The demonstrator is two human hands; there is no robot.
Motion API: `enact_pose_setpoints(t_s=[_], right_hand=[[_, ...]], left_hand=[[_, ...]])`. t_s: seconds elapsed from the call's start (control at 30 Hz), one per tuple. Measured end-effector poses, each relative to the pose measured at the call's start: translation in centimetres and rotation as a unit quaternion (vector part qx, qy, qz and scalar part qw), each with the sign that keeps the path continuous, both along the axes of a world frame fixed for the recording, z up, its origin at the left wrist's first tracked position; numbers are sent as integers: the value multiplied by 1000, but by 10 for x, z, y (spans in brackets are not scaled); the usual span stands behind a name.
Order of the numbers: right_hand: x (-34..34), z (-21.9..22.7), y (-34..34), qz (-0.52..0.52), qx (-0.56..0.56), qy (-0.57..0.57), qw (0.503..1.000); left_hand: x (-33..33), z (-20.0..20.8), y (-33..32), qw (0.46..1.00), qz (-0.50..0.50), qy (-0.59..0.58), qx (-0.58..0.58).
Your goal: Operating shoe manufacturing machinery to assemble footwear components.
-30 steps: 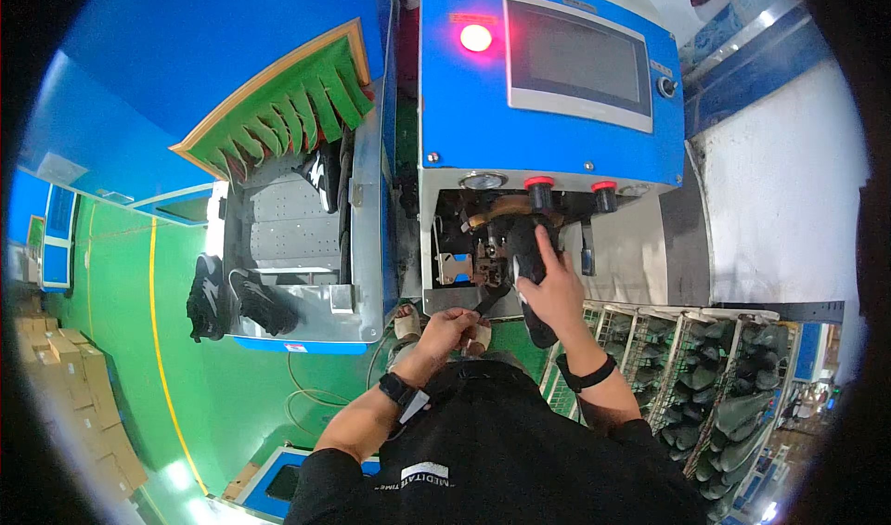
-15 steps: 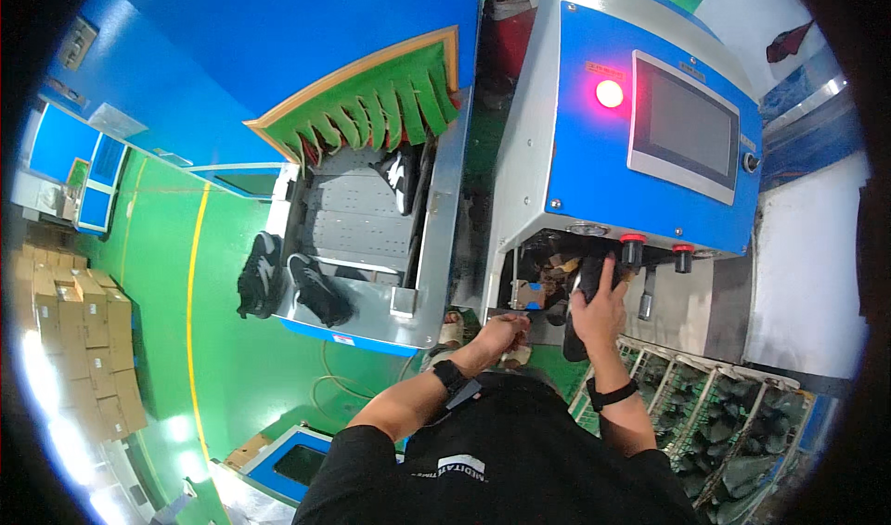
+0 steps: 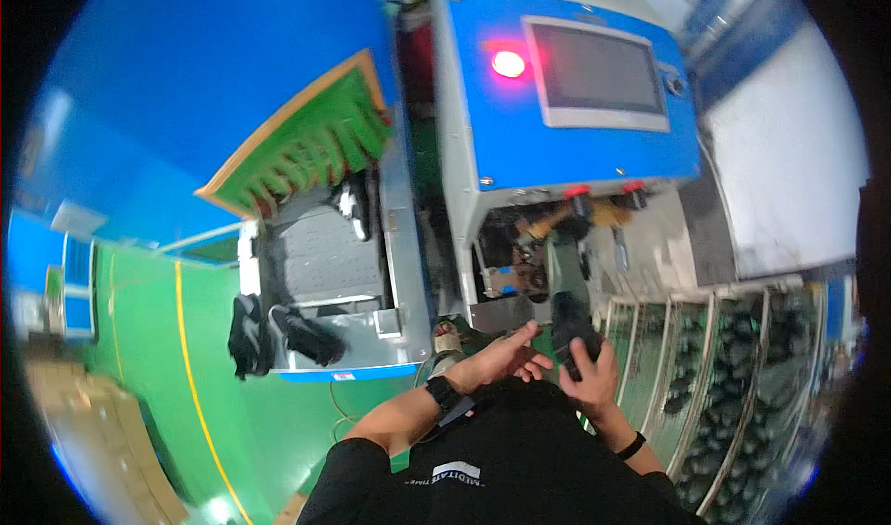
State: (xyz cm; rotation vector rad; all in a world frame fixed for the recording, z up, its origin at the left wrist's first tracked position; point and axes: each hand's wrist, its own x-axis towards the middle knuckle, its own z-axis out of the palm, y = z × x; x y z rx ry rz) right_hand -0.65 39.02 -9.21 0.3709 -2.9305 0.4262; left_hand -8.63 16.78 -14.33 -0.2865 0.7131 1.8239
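Observation:
A black shoe (image 3: 572, 319) hangs just in front of the blue-and-silver machine (image 3: 483, 135), with my right hand (image 3: 591, 376) closed on its near end. A long grey-green form (image 3: 565, 258), which looks like a shoe last, reaches from the shoe's far end up into the machine's opening; blur hides whether they are joined. To the left of the shoe, my left hand (image 3: 506, 356) is empty, palm turned inward and fingers apart, a little short of touching it.
Left stands a conveyor (image 3: 320, 256) under a green strip curtain (image 3: 306, 144); a black-and-white shoe (image 3: 352, 207) lies on its belt, two more shoes (image 3: 306, 334) at its front edge. A rack (image 3: 664, 376) of dark lasts stands at right. A red lamp (image 3: 508, 64) glows on the machine.
My right hand has drawn back from beneath the control panel toward my body, holding the shoe. My left hand has moved slightly lower and its fingers have opened. The whole view has shifted.

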Motion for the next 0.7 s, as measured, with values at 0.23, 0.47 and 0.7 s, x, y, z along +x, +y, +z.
enact_pose_setpoints(t_s=[0.23, 0.47, 0.7], right_hand=[[-10, 20, 19, -189, -406, -363, 817], [-98, -84, -45, -189, -814, -213, 507], [45, -61, 121, -136, -544, -182, 808]], left_hand=[[21, -8, 6, 993, -59, -83, -56], [31, -46, -19, 976, -27, 87, -195], [44, -15, 12, 969, -11, 94, -230]])
